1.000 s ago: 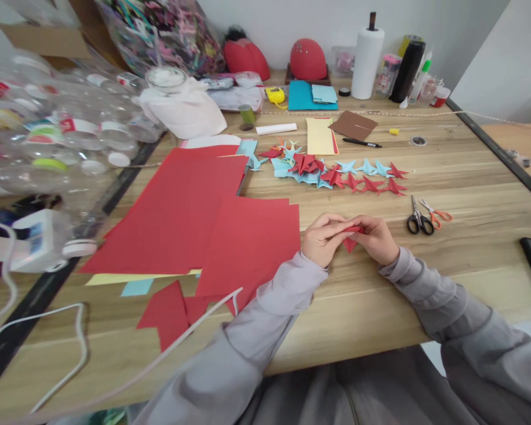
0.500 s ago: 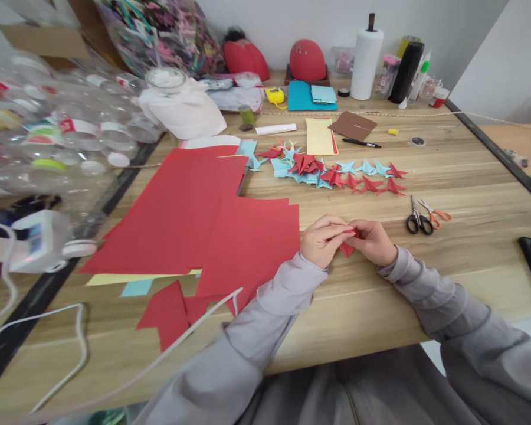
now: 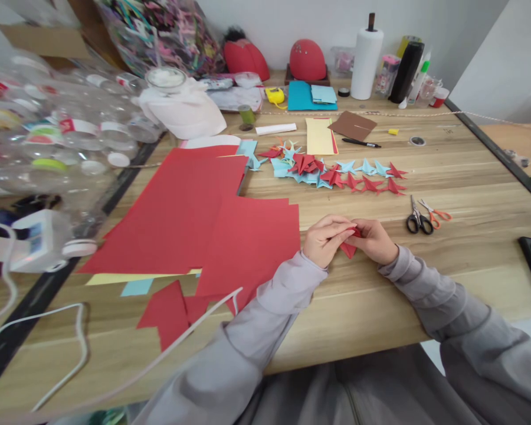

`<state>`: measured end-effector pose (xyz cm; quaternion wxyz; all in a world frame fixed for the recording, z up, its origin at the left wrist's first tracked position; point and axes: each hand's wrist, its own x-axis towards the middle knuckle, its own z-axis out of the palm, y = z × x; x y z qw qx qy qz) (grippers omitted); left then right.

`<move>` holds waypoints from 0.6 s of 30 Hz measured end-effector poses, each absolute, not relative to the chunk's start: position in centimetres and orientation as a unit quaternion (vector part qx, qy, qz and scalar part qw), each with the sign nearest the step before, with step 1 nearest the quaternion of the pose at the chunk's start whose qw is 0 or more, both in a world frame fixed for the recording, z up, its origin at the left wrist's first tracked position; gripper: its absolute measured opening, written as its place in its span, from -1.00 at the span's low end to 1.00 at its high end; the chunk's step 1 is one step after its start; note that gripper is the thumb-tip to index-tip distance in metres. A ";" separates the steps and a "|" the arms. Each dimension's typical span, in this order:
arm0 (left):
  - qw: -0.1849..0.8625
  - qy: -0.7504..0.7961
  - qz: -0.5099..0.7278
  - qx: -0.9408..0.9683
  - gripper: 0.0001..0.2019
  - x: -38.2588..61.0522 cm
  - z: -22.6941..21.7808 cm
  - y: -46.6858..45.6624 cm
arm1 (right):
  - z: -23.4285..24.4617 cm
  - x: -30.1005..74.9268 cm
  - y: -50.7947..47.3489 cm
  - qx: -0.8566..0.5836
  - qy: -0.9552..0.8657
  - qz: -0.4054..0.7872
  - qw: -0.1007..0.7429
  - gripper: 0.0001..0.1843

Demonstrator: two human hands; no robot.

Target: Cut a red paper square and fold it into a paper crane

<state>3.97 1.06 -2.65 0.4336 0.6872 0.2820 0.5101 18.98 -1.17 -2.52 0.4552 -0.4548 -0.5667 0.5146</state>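
Between my fingertips is a small folded piece of red paper, its pointed lower end showing below my fingers. My left hand pinches it from the left, and my right hand grips it from the right. The fingers of both hands meet at its top and hide most of the folds. Large red paper sheets lie just left of my left hand. Beyond my hands rest folded red paper cranes and light blue paper cranes, grouped in rows and a heap.
Black scissors and orange scissors lie right of my hands. A black pen, yellow paper and brown paper are farther back. Plastic bottles crowd the left side. A white cable crosses the front left.
My hands stay together on the red paper, with small finger shifts near its top. The paper has moved very slightly to the right. Everything else lies as before.
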 end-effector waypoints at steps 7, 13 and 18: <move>0.415 0.303 0.524 0.679 -0.87 4.0 -2.2 0.9 | -2.6 19.1 -1.1 -0.454 -0.617 0.482 0.425 -0.83; 0.366 0.303 0.556 0.682 -0.91 4.0 -2.3 0.9 | -2.6 19.1 -1.2 -0.472 -0.635 0.465 0.398 -0.85; 0.351 0.318 0.571 0.671 -0.80 3.9 -2.3 1.0 | -2.5 18.9 -1.3 -0.480 -0.618 0.482 0.395 -0.89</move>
